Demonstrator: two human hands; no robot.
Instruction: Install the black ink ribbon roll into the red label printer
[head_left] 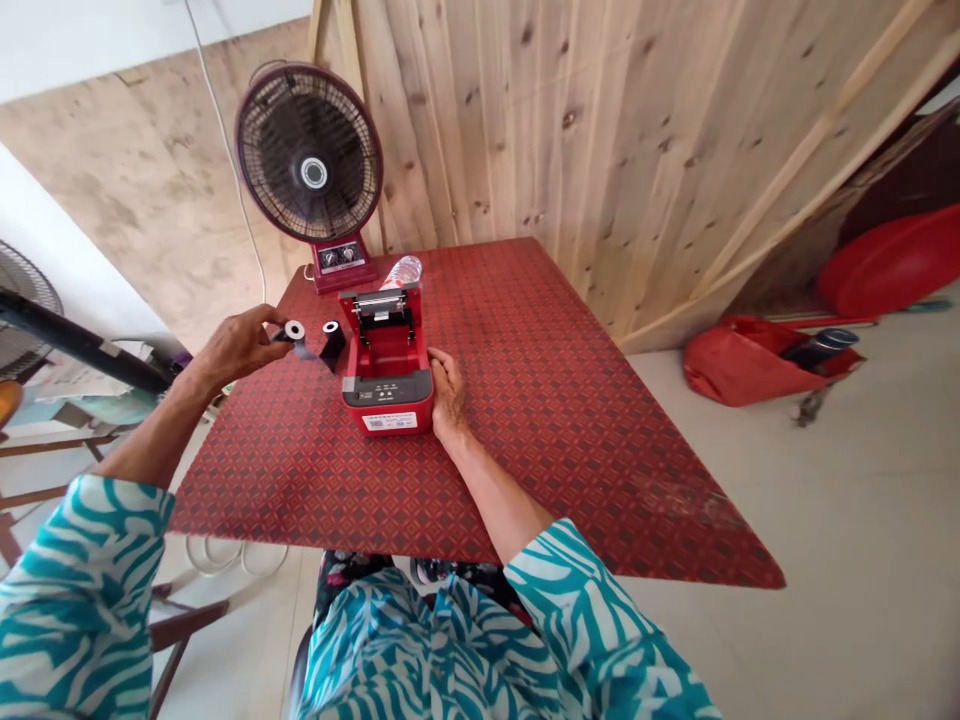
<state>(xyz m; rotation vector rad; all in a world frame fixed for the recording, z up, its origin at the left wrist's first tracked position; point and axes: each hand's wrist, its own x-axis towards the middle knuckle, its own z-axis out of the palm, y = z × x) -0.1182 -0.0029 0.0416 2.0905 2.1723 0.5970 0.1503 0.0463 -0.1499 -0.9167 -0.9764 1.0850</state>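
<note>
My left hand (240, 345) grips a small black roll with a white core (292, 331) at the table's left side. A thin grey strip runs from that roll towards a second black roll (331, 343), which stands beside the red label printer (386, 385). The printer's lid is raised, and its red compartment lies open. My right hand (448, 393) rests against the printer's right side with nothing in it. A clear plastic bottle (401, 272) lies behind the raised lid, partly hidden by it. All of this is on a red patterned table cover (570, 420).
A maroon desk fan (309, 155) stands at the table's back left corner, against a pine-board wall (570, 130). A black bar (79, 340) and a second fan (22, 300) are at far left. On the floor to the right lie a red bag (750, 360) and a red basin (892, 260).
</note>
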